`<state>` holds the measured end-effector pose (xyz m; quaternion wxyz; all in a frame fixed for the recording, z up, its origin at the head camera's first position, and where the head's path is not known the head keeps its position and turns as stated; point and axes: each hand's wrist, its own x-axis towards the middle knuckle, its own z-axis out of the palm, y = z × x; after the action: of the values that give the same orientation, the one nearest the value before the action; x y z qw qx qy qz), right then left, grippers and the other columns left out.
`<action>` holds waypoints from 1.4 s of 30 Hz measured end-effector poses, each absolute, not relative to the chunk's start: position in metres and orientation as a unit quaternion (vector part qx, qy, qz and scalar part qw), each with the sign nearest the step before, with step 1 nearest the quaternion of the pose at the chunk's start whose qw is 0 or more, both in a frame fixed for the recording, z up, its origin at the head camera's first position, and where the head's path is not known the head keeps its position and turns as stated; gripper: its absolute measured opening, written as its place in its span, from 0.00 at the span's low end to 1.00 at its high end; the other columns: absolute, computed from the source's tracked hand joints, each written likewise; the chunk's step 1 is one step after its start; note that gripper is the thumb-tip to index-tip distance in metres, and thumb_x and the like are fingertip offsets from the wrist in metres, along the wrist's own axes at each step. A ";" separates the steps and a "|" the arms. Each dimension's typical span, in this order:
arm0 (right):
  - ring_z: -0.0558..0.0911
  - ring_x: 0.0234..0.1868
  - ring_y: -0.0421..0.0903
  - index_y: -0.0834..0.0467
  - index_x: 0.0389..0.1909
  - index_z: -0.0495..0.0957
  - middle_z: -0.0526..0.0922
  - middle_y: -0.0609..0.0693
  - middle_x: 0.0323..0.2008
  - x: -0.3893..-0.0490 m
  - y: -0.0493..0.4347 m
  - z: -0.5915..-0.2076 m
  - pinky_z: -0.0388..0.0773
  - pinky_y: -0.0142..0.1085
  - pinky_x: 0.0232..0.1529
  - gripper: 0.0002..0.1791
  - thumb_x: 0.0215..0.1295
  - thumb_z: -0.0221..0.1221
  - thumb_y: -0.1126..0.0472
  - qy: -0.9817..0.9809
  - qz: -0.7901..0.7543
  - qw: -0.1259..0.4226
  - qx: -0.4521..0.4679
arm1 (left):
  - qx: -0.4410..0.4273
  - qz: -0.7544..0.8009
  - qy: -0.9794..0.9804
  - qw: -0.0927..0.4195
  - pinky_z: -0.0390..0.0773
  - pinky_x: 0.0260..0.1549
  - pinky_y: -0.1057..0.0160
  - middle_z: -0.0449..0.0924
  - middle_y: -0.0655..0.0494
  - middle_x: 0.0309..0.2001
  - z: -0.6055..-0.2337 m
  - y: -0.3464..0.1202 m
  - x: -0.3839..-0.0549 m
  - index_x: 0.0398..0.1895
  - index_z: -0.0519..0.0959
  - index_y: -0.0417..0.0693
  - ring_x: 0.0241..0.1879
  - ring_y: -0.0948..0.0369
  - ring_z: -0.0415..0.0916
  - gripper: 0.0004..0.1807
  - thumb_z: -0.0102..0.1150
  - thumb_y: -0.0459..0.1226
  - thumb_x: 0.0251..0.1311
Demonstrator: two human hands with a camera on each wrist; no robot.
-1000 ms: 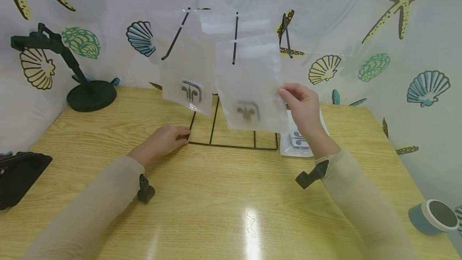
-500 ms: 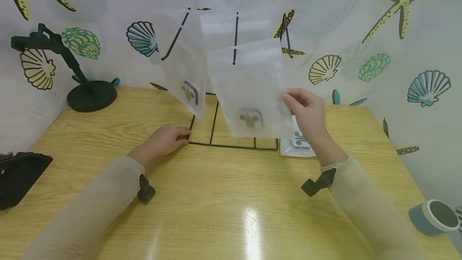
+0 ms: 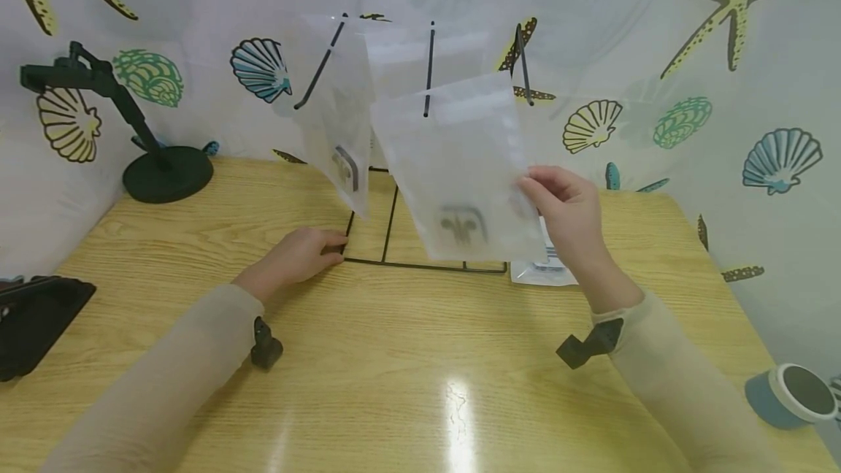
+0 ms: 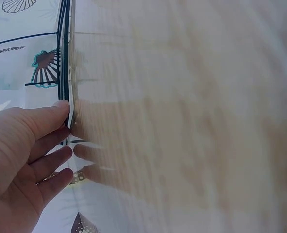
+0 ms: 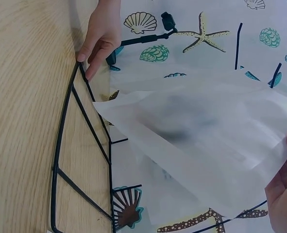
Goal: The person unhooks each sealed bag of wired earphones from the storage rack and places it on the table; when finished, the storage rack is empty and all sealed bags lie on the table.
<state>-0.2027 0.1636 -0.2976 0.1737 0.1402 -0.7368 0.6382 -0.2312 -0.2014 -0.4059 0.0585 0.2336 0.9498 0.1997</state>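
A frosted plastic bag [image 3: 453,159] with dark earphones [image 3: 463,226] showing through near its bottom hangs over the middle hook [image 3: 430,57], whose tip shows in front of the bag's top part. My right hand [image 3: 568,210] pinches the bag's right edge between thumb and fingers. Behind it, another clear layer of plastic shows near the hook's base. On the left hook [image 3: 320,64] hangs a second earphone bag [image 3: 338,115], turned sideways. Down on the table, my left hand [image 3: 298,254] pinches the front left corner of the black wire rack [image 3: 427,266].
Beside the rack, another bag [image 3: 542,274] lies on the table, partly covered by the right hand and the held bag. The right hook [image 3: 524,68] carries nothing. A black stand [image 3: 167,174] is at back left, a dark object [image 3: 39,320] at left, a blue-and-white cup [image 3: 782,396] at right.
My right hand has moved right and down, drawing the bag with it, its top edge nearer the hook's tip. The left bag has turned sideways. My left hand has stayed put.
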 end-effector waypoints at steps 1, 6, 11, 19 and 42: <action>0.72 0.25 0.39 0.62 0.32 0.82 0.80 0.45 0.26 -0.201 0.164 -0.297 0.72 0.27 0.25 0.05 0.59 0.62 0.63 -0.737 0.638 0.174 0.142 | 0.233 0.200 0.950 0.059 0.68 0.53 0.46 0.70 0.39 0.57 -0.406 -0.201 -0.231 0.57 0.72 0.33 0.56 0.43 0.67 0.22 0.56 0.35 0.62; 0.73 0.26 0.40 0.61 0.32 0.83 0.81 0.46 0.27 -0.195 0.166 -0.297 0.72 0.27 0.26 0.04 0.59 0.62 0.64 -0.735 0.640 0.172 0.144 | 0.231 0.197 0.951 0.059 0.67 0.54 0.46 0.70 0.39 0.57 -0.406 -0.201 -0.231 0.57 0.71 0.33 0.56 0.43 0.66 0.22 0.55 0.35 0.62; 0.73 0.26 0.40 0.65 0.33 0.82 0.81 0.46 0.28 -0.190 0.167 -0.295 0.73 0.27 0.27 0.07 0.59 0.62 0.64 -0.731 0.643 0.173 0.147 | 0.231 0.203 0.950 0.059 0.67 0.54 0.46 0.70 0.39 0.57 -0.405 -0.201 -0.230 0.57 0.71 0.33 0.56 0.43 0.66 0.22 0.56 0.36 0.62; 0.75 0.27 0.40 0.59 0.30 0.84 0.83 0.47 0.30 -0.183 0.169 -0.295 0.75 0.27 0.29 0.05 0.58 0.61 0.70 -0.701 0.669 0.172 0.175 | 0.244 0.205 0.947 0.047 0.69 0.52 0.46 0.72 0.39 0.55 -0.405 -0.201 -0.230 0.56 0.73 0.34 0.54 0.42 0.68 0.22 0.56 0.38 0.62; 0.79 0.30 0.40 0.61 0.29 0.85 0.84 0.47 0.30 -0.157 0.198 -0.287 0.77 0.27 0.32 0.11 0.55 0.59 0.78 -0.659 0.697 0.203 0.199 | 0.229 0.202 0.950 0.062 0.66 0.55 0.47 0.69 0.39 0.57 -0.402 -0.200 -0.227 0.58 0.70 0.33 0.57 0.44 0.66 0.22 0.55 0.33 0.62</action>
<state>-0.1572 0.1984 -0.2868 0.2026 0.1995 -0.6585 0.6968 -0.2266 -0.1999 -0.4016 0.0622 0.2291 0.9501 0.2024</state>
